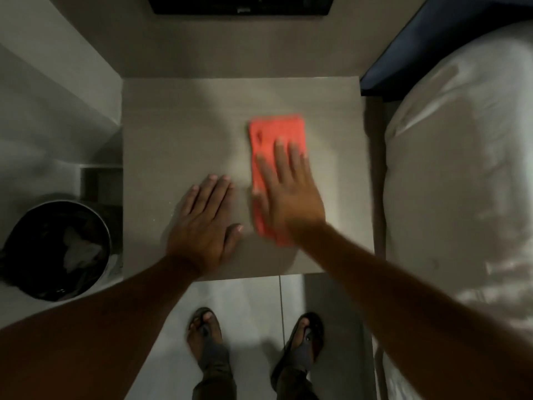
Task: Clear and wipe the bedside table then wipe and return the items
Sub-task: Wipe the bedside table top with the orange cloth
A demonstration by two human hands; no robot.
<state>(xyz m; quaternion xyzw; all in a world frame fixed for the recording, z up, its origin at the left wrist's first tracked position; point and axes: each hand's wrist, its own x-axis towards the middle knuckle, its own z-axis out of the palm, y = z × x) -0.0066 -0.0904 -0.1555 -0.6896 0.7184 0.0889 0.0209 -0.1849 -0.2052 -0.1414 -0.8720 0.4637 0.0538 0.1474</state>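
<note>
You are looking straight down on the square grey-brown wood-grain bedside table [178, 134], and everything below is placed against it. Your right hand [288, 192] lies palm down on the folded orange-red cleaning cloth [275, 137], which sits flat on the tabletop in the right half, nearer the right edge than the left. The fingers [279, 151] of that hand are stretched out almost straight and slightly spread, pressing on the cloth rather than gripping it; nothing is closed in the hand. The far end of the cloth shows beyond your fingertips, and its near end shows under your wrist.

Your left hand [206, 223] rests flat on the bare tabletop just left of the cloth, near the front edge. Its fingers are extended and close together, the thumb out to the side toward the cloth, and it holds nothing. The two hands are near each other but apart.

The rest of the tabletop carries only the cloth and your hands. To the left of the table, on the floor, stands a round bin with a black liner [57, 249] and some crumpled pale paper inside. To the right of the table lies a bed with a white pillow [461, 168]. Behind the table, against the wall, is a dark rectangular panel [239, 4]. In front of the table your feet in dark sandals [207, 339] stand on pale floor tiles.
</note>
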